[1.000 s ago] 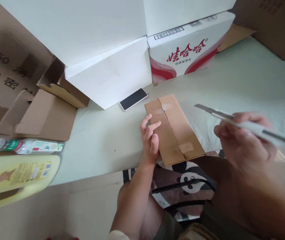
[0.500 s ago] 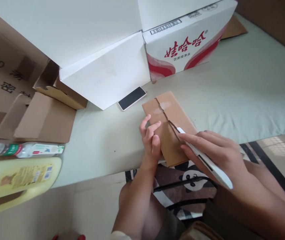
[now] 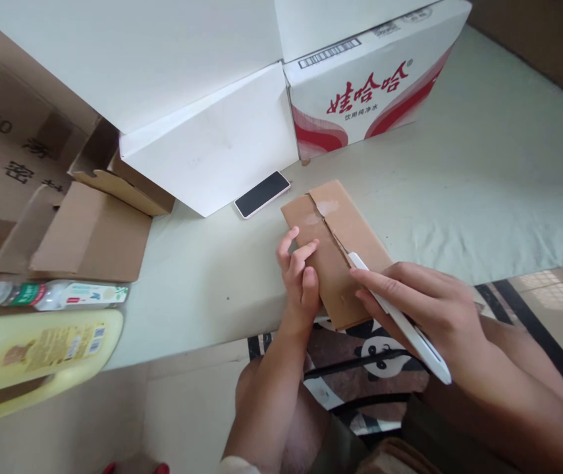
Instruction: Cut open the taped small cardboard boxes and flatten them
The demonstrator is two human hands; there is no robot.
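A pale green sheet [image 3: 459, 171] covered the low surface, with stacked plain white cartons [image 3: 202, 99] and a red-and-white printed drinks carton [image 3: 360, 92] at its far edge. Near the front edge lay the flat brown cardboard box [image 3: 333, 253], its two top flaps meeting in a taped centre seam, one corner overhanging the edge.

The left hand [image 3: 301, 280] rested on the box's left flap, fingers loosely spread and pressing down to steady it. The right hand [image 3: 429, 306] was closed in a pen-like grip on a slim white utility knife [image 3: 397, 316], its tip set in the seam about halfway along the box.

By the look of it, the step in hand was slitting the tape along the seam. The next move seemed to call for a shallow, steady draw toward the near end, blade kept low and clear of the left fingers just beside the line.

A black-screened phone [image 3: 262, 194] lay just beyond the box; open brown cardboard flaps [image 3: 88, 230], a clear plastic bottle [image 3: 49, 294] and a yellow plastic container [image 3: 39, 355] sat well to the left.
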